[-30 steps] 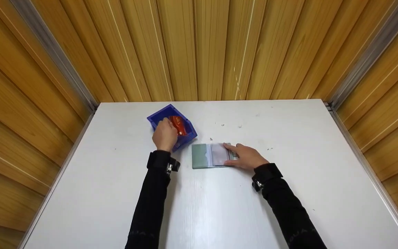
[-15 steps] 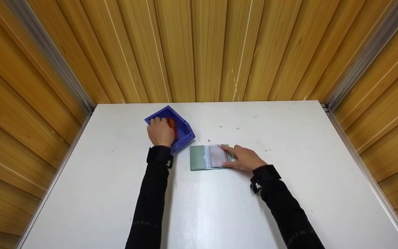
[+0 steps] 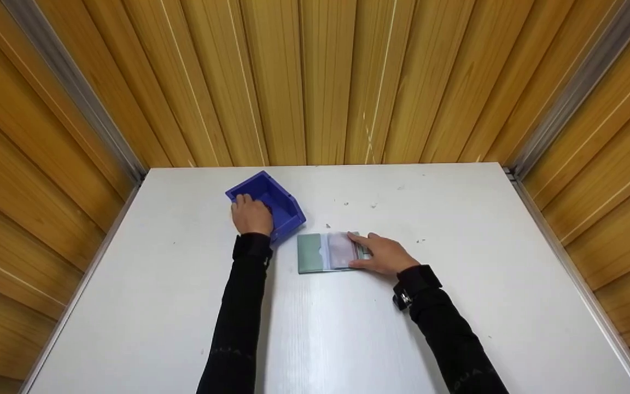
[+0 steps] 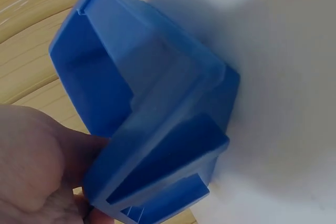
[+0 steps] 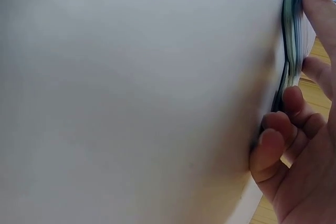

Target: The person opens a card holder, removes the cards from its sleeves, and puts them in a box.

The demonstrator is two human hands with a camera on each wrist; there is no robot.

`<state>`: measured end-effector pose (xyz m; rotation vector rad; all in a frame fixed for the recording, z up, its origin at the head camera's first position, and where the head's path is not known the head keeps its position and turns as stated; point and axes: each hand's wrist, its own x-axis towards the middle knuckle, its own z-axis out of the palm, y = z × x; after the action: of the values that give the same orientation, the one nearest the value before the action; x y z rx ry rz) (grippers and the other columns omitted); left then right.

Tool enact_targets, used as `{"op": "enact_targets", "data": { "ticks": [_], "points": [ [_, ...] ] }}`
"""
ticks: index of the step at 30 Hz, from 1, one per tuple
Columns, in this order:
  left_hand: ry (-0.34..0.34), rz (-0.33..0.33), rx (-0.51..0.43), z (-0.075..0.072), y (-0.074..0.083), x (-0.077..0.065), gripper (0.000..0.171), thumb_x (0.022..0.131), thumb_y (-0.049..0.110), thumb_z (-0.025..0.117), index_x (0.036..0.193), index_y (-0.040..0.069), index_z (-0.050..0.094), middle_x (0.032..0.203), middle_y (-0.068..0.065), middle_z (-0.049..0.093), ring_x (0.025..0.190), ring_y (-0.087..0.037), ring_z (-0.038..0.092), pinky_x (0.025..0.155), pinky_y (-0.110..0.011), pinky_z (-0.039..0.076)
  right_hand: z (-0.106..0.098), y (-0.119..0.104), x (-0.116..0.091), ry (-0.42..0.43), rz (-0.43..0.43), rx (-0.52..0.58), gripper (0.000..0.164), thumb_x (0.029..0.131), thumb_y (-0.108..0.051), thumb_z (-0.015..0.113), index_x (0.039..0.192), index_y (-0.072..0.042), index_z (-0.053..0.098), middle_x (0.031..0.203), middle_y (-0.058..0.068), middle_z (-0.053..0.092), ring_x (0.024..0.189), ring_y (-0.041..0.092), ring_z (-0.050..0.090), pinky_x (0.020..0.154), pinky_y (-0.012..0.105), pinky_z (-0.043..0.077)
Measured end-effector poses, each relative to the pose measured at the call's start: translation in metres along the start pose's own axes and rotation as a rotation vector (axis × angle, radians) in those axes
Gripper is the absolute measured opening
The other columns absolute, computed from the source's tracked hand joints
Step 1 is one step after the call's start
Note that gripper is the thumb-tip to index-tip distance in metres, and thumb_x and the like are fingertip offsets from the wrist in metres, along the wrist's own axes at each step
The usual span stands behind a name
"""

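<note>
A blue plastic bin (image 3: 284,212) lies angled at the left back of the table. My left hand (image 3: 253,215) is over its near left wall; in the left wrist view that hand (image 4: 31,161) grips the edge of the bin (image 4: 173,93), thumb against the wall. No red card shows in the bin now; the hand hides part of the inside. To the right lies an opened green card holder (image 3: 309,254) with clear plastic sleeves (image 3: 342,250). My right hand (image 3: 385,254) holds the sleeves at their right side, thumb and index finger apart; its other fingers are curled in the right wrist view.
The white table (image 3: 315,339) is bounded by wood-patterned panels (image 3: 326,82) at the back and sides. Small dark marks (image 3: 373,206) dot its surface behind the card holder.
My left hand has shifted left across the bin, and the red VIP card beside it has gone from sight. My right hand keeps its hold on the card holder.
</note>
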<state>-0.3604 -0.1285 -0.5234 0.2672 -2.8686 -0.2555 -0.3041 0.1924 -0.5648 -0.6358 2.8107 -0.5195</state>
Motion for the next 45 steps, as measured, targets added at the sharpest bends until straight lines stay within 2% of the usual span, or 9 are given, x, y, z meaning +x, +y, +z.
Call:
{"op": "enact_targets", "data": {
  "ticks": [7, 17, 23, 26, 32, 39, 42, 45],
  "points": [
    [-0.093, -0.035, 0.089, -0.004, -0.004, 0.005, 0.035, 0.102, 0.018, 0.048, 0.108, -0.002, 0.076, 0.122, -0.021, 0.063, 0.123, -0.035, 0.048, 0.101, -0.046, 0.037, -0.001, -0.002, 0.0, 0.02, -0.019, -0.007, 0.082, 0.09, -0.062, 0.07, 0.159, -0.029, 0.042, 0.098, 0.006, 0.054, 0.077, 0.018, 0.045, 0.075, 0.038, 0.042],
    [-0.117, -0.033, 0.225, 0.0, -0.001, 0.006, 0.037, 0.103, 0.025, 0.049, 0.112, 0.003, 0.077, 0.123, -0.017, 0.063, 0.123, -0.031, 0.049, 0.103, -0.043, 0.036, -0.001, -0.002, 0.0, 0.02, -0.031, -0.009, 0.081, 0.091, -0.062, 0.069, 0.159, -0.028, 0.042, 0.098, 0.005, 0.055, 0.077, 0.018, 0.045, 0.074, 0.037, 0.041],
    [-0.169, -0.019, 0.321, 0.003, 0.002, 0.007, 0.038, 0.105, 0.025, 0.045, 0.125, 0.008, 0.074, 0.133, -0.017, 0.062, 0.132, -0.03, 0.046, 0.106, -0.043, 0.034, 0.0, -0.002, -0.001, 0.019, -0.015, -0.008, 0.082, 0.09, -0.064, 0.068, 0.159, -0.03, 0.041, 0.098, 0.005, 0.054, 0.077, 0.018, 0.044, 0.076, 0.039, 0.043],
    [-0.175, -0.022, 0.347, 0.004, 0.004, 0.007, 0.037, 0.106, 0.024, 0.047, 0.126, 0.009, 0.073, 0.134, -0.016, 0.063, 0.132, -0.03, 0.046, 0.106, -0.043, 0.035, 0.0, 0.0, -0.002, 0.022, -0.009, -0.003, 0.082, 0.09, -0.065, 0.068, 0.159, -0.03, 0.041, 0.096, 0.004, 0.053, 0.075, 0.017, 0.043, 0.074, 0.038, 0.042],
    [-0.176, -0.035, 0.358, 0.008, 0.004, 0.007, 0.035, 0.104, 0.027, 0.051, 0.125, 0.01, 0.074, 0.132, -0.015, 0.064, 0.131, -0.03, 0.047, 0.106, -0.043, 0.035, 0.003, 0.002, 0.0, 0.014, -0.017, -0.013, 0.082, 0.09, -0.065, 0.068, 0.16, -0.03, 0.041, 0.093, 0.002, 0.051, 0.074, 0.016, 0.041, 0.07, 0.035, 0.037],
    [-0.16, -0.01, 0.324, 0.008, 0.002, 0.005, 0.035, 0.103, 0.027, 0.052, 0.124, 0.009, 0.074, 0.129, -0.016, 0.064, 0.128, -0.032, 0.047, 0.104, -0.044, 0.036, 0.002, 0.002, 0.0, 0.009, -0.01, -0.009, 0.082, 0.09, -0.064, 0.068, 0.16, -0.03, 0.04, 0.091, 0.003, 0.048, 0.072, 0.016, 0.039, 0.068, 0.035, 0.035],
    [-0.133, -0.007, 0.282, 0.007, 0.0, 0.005, 0.034, 0.102, 0.025, 0.053, 0.121, 0.008, 0.075, 0.128, -0.017, 0.065, 0.13, -0.033, 0.048, 0.105, -0.045, 0.036, 0.0, 0.001, 0.0, -0.002, -0.005, -0.007, 0.082, 0.09, -0.064, 0.068, 0.16, -0.03, 0.04, 0.092, 0.003, 0.048, 0.073, 0.016, 0.04, 0.069, 0.035, 0.036],
    [-0.071, -0.009, 0.208, 0.006, -0.001, 0.005, 0.03, 0.1, 0.022, 0.057, 0.114, 0.005, 0.077, 0.123, -0.018, 0.067, 0.126, -0.034, 0.052, 0.104, -0.046, 0.038, -0.001, 0.001, 0.0, -0.004, -0.006, -0.001, 0.082, 0.09, -0.064, 0.069, 0.16, -0.03, 0.04, 0.093, 0.003, 0.049, 0.075, 0.017, 0.042, 0.07, 0.035, 0.037]
  ]
}}
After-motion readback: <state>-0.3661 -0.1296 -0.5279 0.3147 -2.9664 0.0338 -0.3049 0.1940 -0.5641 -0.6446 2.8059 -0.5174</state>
